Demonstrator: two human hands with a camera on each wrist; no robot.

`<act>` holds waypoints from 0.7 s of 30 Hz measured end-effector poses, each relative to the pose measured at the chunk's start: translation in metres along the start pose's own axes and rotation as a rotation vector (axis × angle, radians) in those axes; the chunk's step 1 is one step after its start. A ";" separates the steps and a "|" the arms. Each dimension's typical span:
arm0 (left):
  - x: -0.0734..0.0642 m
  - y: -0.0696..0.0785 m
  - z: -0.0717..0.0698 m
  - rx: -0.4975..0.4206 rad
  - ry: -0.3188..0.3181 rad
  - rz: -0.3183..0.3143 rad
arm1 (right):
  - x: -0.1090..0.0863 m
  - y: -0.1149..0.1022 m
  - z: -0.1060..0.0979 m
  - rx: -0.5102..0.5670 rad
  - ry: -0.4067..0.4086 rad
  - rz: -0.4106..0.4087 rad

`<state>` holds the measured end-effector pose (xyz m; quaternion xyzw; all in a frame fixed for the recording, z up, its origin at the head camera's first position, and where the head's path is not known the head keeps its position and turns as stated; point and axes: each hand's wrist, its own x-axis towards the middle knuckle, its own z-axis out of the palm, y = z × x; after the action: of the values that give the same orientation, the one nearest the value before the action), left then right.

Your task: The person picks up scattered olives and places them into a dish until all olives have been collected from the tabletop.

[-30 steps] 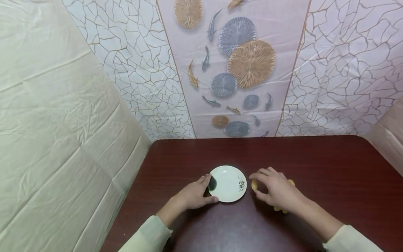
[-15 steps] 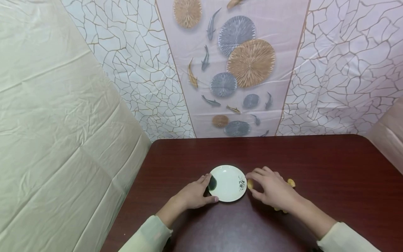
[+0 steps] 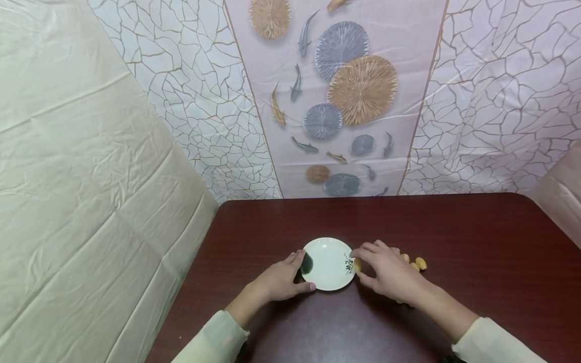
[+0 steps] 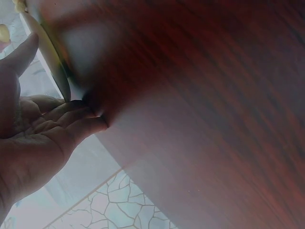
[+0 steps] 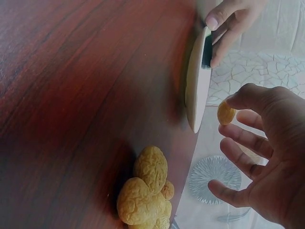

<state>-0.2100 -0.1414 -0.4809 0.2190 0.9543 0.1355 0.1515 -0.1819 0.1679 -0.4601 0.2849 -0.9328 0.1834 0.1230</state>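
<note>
Right hand (image 3: 392, 272) pinches one small yellow piece (image 5: 226, 113) between thumb and fingertips, the other fingers spread apart. From the head view this piece sits at the right rim of a round white plate (image 3: 328, 264); in the right wrist view it is clear of the plate. Left hand (image 3: 283, 280) holds the plate by its left edge, thumb and fingers set apart along the rim. The plate has a dark green patch (image 3: 306, 263) beside the left hand and a small dark floral print (image 3: 349, 265) on the opposite side.

Both hands work over a tabletop (image 3: 481, 242) of dark reddish-brown wood, its grain running in fine streaks. The far corners are rounded, and a pale sheen lies across the nearer part. Near the right hand, more wrinkled yellow pieces (image 5: 147, 198) lie clustered on the wood, some partly hidden by the hand and wrist in the head view.

Behind the tabletop rises a printed backdrop: a pinkish middle panel (image 3: 290, 166) with fish (image 3: 278, 107) and ribbed discs (image 3: 362, 91) in tan and blue-grey, flanked by white panels (image 3: 227, 136) with a crackle pattern in thin brownish lines. Creased cream cloth (image 3: 91, 201) covers the left side, and pinkish cloth (image 3: 558, 196) shows at the right edge. Pale sleeves (image 3: 218, 335) cover both forearms.
</note>
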 end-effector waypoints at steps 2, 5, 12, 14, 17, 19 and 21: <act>0.000 0.000 0.000 -0.001 0.001 -0.002 | 0.001 0.001 0.001 0.004 0.000 -0.001; 0.000 0.000 0.000 0.000 0.001 -0.005 | 0.002 0.001 0.003 0.011 0.003 -0.009; 0.001 0.000 0.001 0.000 0.000 0.002 | 0.004 0.000 0.006 0.026 -0.006 -0.011; 0.001 0.000 0.001 0.001 0.002 0.002 | 0.004 0.000 0.006 0.027 -0.008 -0.007; 0.001 0.000 0.001 0.002 0.002 -0.001 | 0.005 -0.001 0.006 0.029 -0.020 0.003; 0.001 0.000 0.001 0.001 0.000 -0.003 | 0.005 -0.001 0.005 0.034 -0.029 0.006; 0.001 0.000 0.001 0.002 0.000 -0.004 | 0.005 -0.001 0.006 0.035 -0.033 0.005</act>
<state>-0.2103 -0.1405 -0.4821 0.2173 0.9549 0.1341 0.1516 -0.1862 0.1620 -0.4634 0.2875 -0.9321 0.1953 0.1020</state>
